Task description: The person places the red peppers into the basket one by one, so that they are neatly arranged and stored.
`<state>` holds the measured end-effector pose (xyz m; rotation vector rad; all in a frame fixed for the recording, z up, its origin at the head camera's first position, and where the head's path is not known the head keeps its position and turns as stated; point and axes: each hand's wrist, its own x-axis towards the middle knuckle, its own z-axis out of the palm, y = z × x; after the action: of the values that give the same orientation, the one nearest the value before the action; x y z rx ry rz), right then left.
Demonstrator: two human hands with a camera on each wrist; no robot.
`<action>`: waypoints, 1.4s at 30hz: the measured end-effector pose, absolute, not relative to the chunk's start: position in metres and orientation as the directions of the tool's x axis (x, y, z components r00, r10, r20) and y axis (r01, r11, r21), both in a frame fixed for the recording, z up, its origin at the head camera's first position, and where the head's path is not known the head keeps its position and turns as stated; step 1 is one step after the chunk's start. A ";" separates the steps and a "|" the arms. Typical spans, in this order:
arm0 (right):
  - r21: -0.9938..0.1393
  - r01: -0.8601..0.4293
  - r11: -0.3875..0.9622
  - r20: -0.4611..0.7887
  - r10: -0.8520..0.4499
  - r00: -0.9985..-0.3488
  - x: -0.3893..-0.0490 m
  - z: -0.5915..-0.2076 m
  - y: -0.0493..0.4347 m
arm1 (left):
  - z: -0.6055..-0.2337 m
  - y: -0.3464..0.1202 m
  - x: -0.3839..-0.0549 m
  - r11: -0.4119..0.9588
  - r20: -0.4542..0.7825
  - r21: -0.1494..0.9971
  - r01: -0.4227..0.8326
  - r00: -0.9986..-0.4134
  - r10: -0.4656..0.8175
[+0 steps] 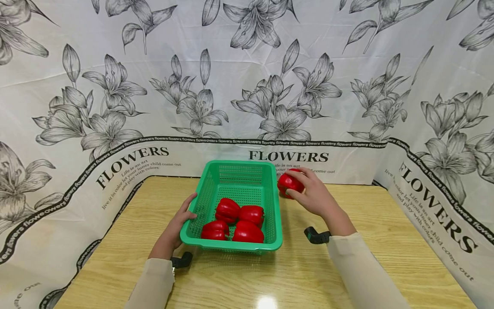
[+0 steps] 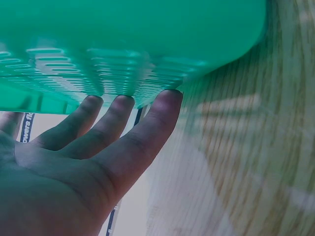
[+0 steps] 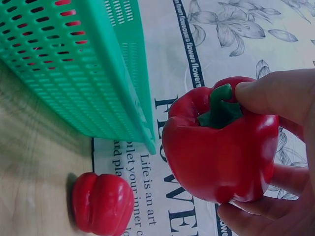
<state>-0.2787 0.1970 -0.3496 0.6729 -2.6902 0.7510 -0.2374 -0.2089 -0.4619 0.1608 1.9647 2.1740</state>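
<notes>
A green plastic basket (image 1: 231, 245) with perforated walls stands on the table, and several red bell peppers (image 1: 247, 232) lie in its near half. At its left side my left hand (image 1: 178, 223) holds the rim, the thumb over the edge. In the left wrist view, fingertips (image 2: 167, 98) touch the basket's outer wall from below. Right of the basket, my right hand (image 1: 314, 195) grips a red bell pepper (image 3: 221, 152) with a green stem, thumb on its top and fingers around its side. Another red bell pepper (image 3: 102, 204) shows in the right wrist view, beside the basket.
The wooden table (image 1: 227, 283) carries everything. A white floral cloth (image 1: 216, 116) hangs behind it and along both sides. Each wrist wears a black camera mount (image 1: 317, 235).
</notes>
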 end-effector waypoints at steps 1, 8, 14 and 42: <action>-0.418 -0.501 0.758 0.368 -0.363 -0.856 -0.278 -0.349 0.196 | -0.462 -0.209 -0.237 -0.091 -0.059 0.993 -0.081 -0.973 0.225; -0.423 -0.517 0.745 0.381 -0.371 -0.847 -0.277 -0.344 0.190 | -0.462 -0.209 -0.238 -0.093 -0.063 0.992 -0.085 -0.973 0.221; -0.441 -0.531 0.724 0.389 -0.378 -0.840 -0.277 -0.342 0.183 | -0.462 -0.209 -0.238 -0.092 -0.065 0.992 -0.087 -0.973 0.220; -0.494 -0.534 0.686 0.351 -0.404 -0.844 -0.291 -0.349 0.144 | -0.462 -0.209 -0.239 -0.093 -0.066 0.992 -0.088 -0.974 0.214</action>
<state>-0.2907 0.1443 -0.3492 0.7572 -2.6836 0.8868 -0.2389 -0.2088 -0.4623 0.1404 1.9651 2.1773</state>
